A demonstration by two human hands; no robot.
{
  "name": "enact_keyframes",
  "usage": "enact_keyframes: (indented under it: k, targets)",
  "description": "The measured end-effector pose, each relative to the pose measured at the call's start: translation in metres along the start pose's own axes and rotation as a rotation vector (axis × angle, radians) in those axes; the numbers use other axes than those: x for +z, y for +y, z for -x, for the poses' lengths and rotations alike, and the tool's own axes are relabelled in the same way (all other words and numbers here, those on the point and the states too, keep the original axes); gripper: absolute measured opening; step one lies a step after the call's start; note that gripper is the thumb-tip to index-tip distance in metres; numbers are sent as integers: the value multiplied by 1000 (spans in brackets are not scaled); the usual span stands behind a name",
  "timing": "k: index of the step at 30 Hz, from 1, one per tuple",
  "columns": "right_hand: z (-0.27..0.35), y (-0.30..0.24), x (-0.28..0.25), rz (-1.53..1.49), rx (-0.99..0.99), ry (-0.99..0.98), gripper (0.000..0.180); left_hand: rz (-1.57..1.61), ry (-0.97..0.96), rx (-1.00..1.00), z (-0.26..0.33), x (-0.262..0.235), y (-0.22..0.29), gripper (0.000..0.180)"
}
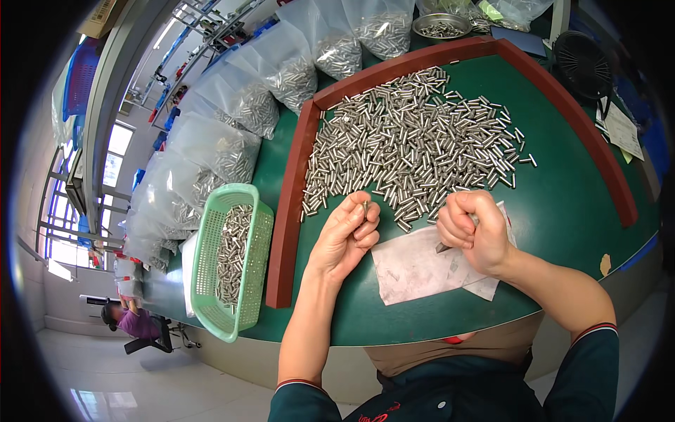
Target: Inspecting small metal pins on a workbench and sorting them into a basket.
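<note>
Head camera is giving me the person's two bare hands working at the near edge of a pile of short metal pins [422, 141], and I am taking that pile as my landmark. The left hand [342, 239] is sitting just in front of its near-left edge, thumb and forefinger pinching together on a small pin [365, 205] that is barely showing, the other fingers curling loosely. The right hand [478, 232] is hovering by its near-right edge, fingers folding tightly into a fist; a dark grey end [441, 247] is showing beneath them, and I cannot tell whether the fist is gripping it. Nearer than the pile, a stained white cloth [408, 271] is lying on the green table [576, 204], partly under the right hand. A red-brown frame [285, 232] is bordering the pile left, far and right. Left of the pile, beyond the frame, a pale green basket [197, 267] is holding more pins, and clear bags [232, 151] of pins are standing behind it. Past the pile's far side, a metal bowl [443, 39] is holding small metal pieces, and a black fan [582, 65] is standing far right
</note>
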State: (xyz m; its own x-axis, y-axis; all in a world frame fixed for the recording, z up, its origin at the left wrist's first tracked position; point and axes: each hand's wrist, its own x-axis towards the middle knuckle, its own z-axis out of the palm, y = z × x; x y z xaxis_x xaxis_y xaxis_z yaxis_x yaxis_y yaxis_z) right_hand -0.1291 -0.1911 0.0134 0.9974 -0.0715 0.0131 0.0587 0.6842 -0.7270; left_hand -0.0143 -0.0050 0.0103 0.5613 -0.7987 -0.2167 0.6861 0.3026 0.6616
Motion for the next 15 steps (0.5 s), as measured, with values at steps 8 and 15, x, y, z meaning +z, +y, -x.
enact_keyframes:
  k: [8, 15]
  targets:
    - [-1, 0, 0, -22, 11, 30, 31, -240, 97, -4, 3, 0, 0, 6]
    - [-1, 1, 0, -45, 16, 39, 34, -33, 42, -58, 3, -8, 1, 4]
